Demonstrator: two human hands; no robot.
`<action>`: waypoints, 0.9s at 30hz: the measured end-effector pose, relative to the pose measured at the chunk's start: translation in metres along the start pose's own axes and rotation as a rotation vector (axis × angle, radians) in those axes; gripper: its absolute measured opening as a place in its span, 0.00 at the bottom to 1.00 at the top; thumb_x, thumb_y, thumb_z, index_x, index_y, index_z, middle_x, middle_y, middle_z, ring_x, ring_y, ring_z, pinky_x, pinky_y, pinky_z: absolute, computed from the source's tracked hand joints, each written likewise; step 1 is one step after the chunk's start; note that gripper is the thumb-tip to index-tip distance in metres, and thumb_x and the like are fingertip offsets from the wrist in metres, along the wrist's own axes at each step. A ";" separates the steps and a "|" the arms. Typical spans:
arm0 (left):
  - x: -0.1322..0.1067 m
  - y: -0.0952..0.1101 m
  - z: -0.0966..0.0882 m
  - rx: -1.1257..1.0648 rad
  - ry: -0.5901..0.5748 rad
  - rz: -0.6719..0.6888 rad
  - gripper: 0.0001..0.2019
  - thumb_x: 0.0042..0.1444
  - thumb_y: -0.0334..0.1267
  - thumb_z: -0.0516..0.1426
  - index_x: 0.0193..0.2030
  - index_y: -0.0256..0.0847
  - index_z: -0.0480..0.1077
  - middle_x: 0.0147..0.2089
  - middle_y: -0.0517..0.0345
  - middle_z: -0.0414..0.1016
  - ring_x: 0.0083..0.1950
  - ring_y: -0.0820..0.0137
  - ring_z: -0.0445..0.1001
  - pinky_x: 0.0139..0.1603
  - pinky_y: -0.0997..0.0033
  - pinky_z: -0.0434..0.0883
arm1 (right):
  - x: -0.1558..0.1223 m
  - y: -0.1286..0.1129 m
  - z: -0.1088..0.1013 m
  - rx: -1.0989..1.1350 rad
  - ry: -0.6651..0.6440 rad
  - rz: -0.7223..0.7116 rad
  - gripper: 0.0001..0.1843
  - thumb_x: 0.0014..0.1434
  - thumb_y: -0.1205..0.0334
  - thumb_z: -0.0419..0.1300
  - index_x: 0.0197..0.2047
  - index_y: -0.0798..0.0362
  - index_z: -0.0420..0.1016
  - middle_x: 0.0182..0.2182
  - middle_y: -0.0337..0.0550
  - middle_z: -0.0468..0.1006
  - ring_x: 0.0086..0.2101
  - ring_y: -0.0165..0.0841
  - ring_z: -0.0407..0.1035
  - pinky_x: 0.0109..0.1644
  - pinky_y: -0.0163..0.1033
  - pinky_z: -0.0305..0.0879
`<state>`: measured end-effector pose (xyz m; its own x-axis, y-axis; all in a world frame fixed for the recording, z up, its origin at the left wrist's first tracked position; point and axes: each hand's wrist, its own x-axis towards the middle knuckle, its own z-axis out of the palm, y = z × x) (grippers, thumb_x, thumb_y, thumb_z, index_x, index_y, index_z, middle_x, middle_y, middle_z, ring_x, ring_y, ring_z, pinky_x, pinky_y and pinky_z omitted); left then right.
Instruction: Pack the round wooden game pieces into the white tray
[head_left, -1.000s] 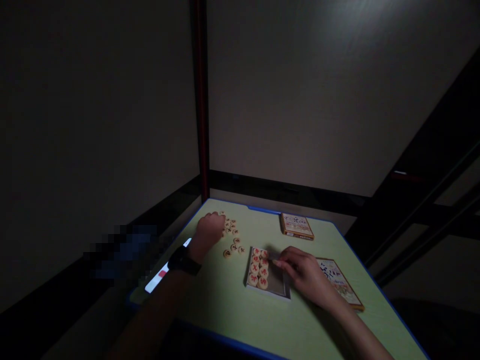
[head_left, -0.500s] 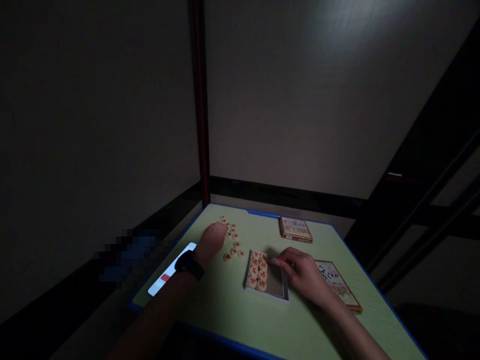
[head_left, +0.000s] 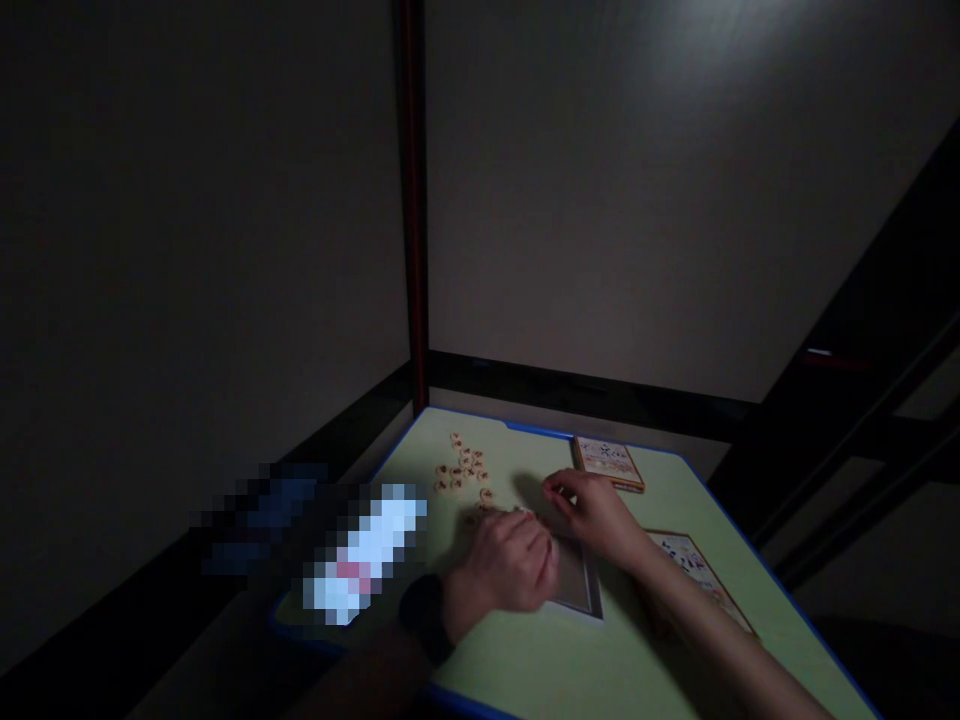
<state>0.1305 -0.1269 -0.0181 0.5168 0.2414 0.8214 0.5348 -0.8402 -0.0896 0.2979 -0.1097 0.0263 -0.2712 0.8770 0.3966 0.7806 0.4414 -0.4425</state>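
Observation:
My left hand (head_left: 514, 560), with a dark watch on the wrist, is over the shallow tray (head_left: 597, 596). Its fingers are curled closed, and what they hold, if anything, is hidden. The tray's left part and the pieces in it are covered by this hand. Just beyond the tray's far side, my right hand (head_left: 596, 512) hovers with thumb and fingertips pinched together; I cannot make out anything between them. Round wooden Chinese chess pieces (head_left: 466, 460) with dark characters lie loosely on the table to the left of my right hand.
A printed box (head_left: 609, 460) rests near the far edge of the green, blue-edged table (head_left: 525, 655). Another printed box (head_left: 694, 575) lies to the right, partly behind my right forearm. A bright, pixelated phone-like object (head_left: 367, 555) is at the left edge. Walls stand behind.
My left hand has come from the loose pieces to over the tray, hiding the red-marked pieces there. My right hand has lifted off the tray's upper side and moved slightly away. The view shifted slightly.

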 end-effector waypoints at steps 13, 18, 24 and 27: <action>0.001 0.018 -0.009 -0.261 0.233 0.245 0.11 0.42 0.35 0.54 0.13 0.40 0.57 0.15 0.63 0.51 0.17 0.75 0.52 0.19 0.69 0.50 | 0.101 0.008 0.059 -0.196 -0.378 -0.186 0.13 0.49 0.77 0.56 0.29 0.55 0.80 0.27 0.43 0.79 0.28 0.30 0.67 0.34 0.32 0.56; -0.002 0.019 0.004 -0.200 0.265 0.263 0.14 0.40 0.37 0.54 0.11 0.41 0.54 0.14 0.64 0.46 0.16 0.75 0.50 0.18 0.69 0.47 | 0.121 0.020 0.065 -0.226 -0.386 -0.178 0.14 0.48 0.78 0.55 0.30 0.56 0.80 0.27 0.43 0.80 0.29 0.30 0.68 0.35 0.32 0.56; -0.006 0.021 0.005 -0.156 0.179 0.276 0.19 0.46 0.36 0.56 0.10 0.40 0.53 0.15 0.63 0.45 0.17 0.76 0.51 0.17 0.70 0.50 | 0.138 0.014 0.070 -0.276 -0.405 -0.162 0.15 0.50 0.77 0.55 0.32 0.55 0.80 0.30 0.41 0.81 0.31 0.30 0.71 0.36 0.31 0.58; -0.004 0.020 -0.006 -0.085 -0.030 0.298 0.20 0.51 0.38 0.56 0.11 0.40 0.59 0.17 0.63 0.49 0.19 0.75 0.53 0.19 0.70 0.55 | 0.147 0.002 0.080 -0.323 -0.425 -0.155 0.11 0.53 0.73 0.56 0.33 0.53 0.80 0.32 0.42 0.81 0.35 0.31 0.73 0.38 0.31 0.59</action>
<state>0.1350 -0.1482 -0.0200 0.6623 -0.0088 0.7492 0.2993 -0.9136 -0.2753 0.2145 0.0355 0.0199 -0.5477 0.8353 0.0483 0.8284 0.5494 -0.1090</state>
